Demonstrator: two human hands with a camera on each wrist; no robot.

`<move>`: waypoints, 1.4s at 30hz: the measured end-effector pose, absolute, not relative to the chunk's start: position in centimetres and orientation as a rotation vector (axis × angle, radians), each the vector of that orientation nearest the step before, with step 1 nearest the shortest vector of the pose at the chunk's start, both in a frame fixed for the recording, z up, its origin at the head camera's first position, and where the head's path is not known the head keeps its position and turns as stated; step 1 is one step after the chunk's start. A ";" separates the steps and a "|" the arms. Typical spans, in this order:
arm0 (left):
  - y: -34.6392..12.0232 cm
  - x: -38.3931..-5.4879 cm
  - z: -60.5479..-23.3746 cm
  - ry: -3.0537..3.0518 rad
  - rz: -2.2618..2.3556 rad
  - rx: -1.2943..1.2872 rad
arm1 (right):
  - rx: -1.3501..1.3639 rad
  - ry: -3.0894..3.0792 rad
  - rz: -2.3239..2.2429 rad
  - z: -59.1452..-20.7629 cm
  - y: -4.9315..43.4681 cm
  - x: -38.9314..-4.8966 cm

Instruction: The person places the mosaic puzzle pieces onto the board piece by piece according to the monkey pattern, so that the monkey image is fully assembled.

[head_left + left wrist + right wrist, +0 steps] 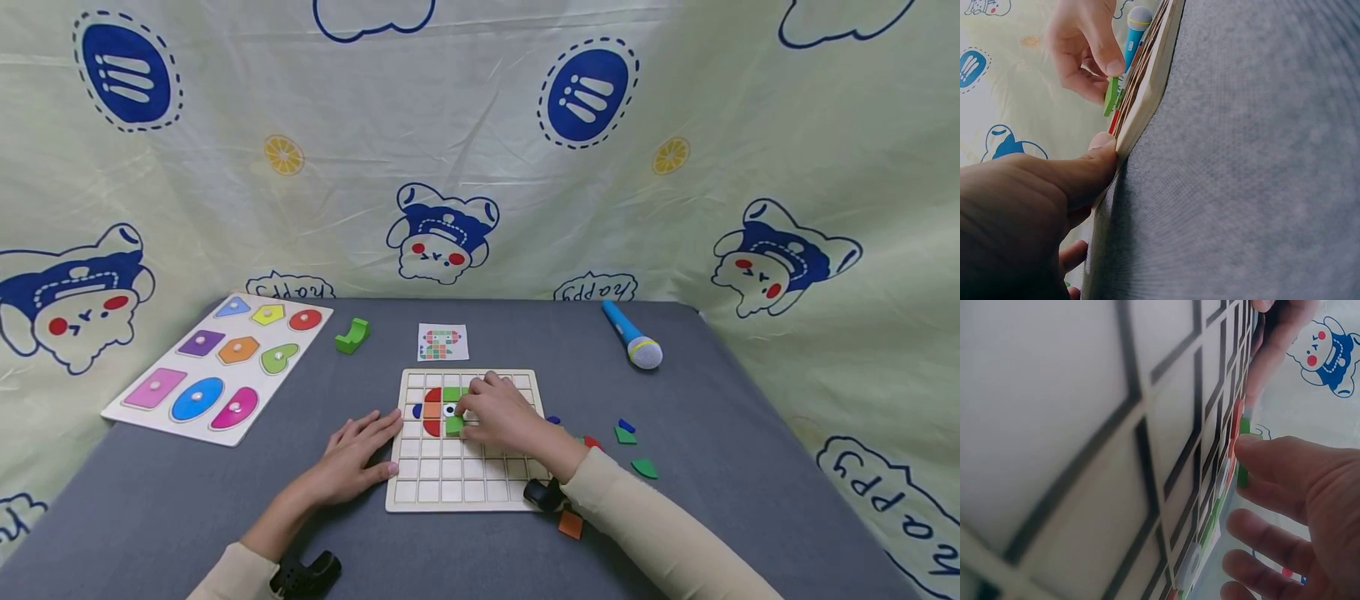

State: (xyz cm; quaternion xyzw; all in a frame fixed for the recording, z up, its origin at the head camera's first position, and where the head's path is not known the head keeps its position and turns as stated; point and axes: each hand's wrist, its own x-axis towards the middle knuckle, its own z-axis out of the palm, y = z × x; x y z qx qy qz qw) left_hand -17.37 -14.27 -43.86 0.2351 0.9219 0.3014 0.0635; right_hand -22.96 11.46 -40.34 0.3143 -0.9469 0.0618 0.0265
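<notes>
My right hand [501, 414] is over the upper middle of a white gridded board [450, 492], pinching a green tile [1110, 97] between thumb and fingers, close above the cells. Pieces lie in the grid beside it: red curved ones [432, 428], an orange square [432, 410], a blue piece [417, 411], a tile with an eye [449, 409] and green squares [451, 392]; the hand hides those further right. At the board's left edge rests my left hand [354, 460], fingers extended, its thumb [1094, 165] touching the rim in the left wrist view.
Behind the board lies a small pattern card [443, 354]. Loose green [643, 469], blue, red and orange pieces [570, 524] are scattered to its right. A blue toy microphone [628, 333], a green arched block [352, 336] and a shape-puzzle board [161, 414] lie farther out.
</notes>
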 end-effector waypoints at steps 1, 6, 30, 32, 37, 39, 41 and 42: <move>-14.3 -17.4 -43.9 2.784 0.910 0.710 | 0.976 -2.927 0.182 -40.4 11.4 -23.0; -14.3 -17.3 -43.9 2.783 0.914 0.704 | 0.988 -2.925 0.142 -40.4 11.1 -22.9; -14.3 -17.3 -44.0 2.790 0.917 0.719 | 0.987 -2.917 0.103 -40.7 10.9 -23.0; -14.3 -17.3 -44.0 2.793 0.913 0.719 | 0.983 -2.914 0.098 -40.7 10.9 -23.1; -14.3 -17.3 -43.9 2.793 0.915 0.715 | 0.980 -2.918 0.114 -40.6 11.0 -23.0; -14.3 -17.3 -43.9 2.792 0.917 0.712 | 0.969 -2.919 0.137 -40.5 11.2 -23.0; -14.3 -17.3 -43.9 2.793 0.916 0.711 | 0.953 -2.922 0.163 -40.3 11.5 -22.9; -14.3 -17.3 -43.9 2.794 0.914 0.711 | 0.941 -2.925 0.172 -40.2 11.7 -22.9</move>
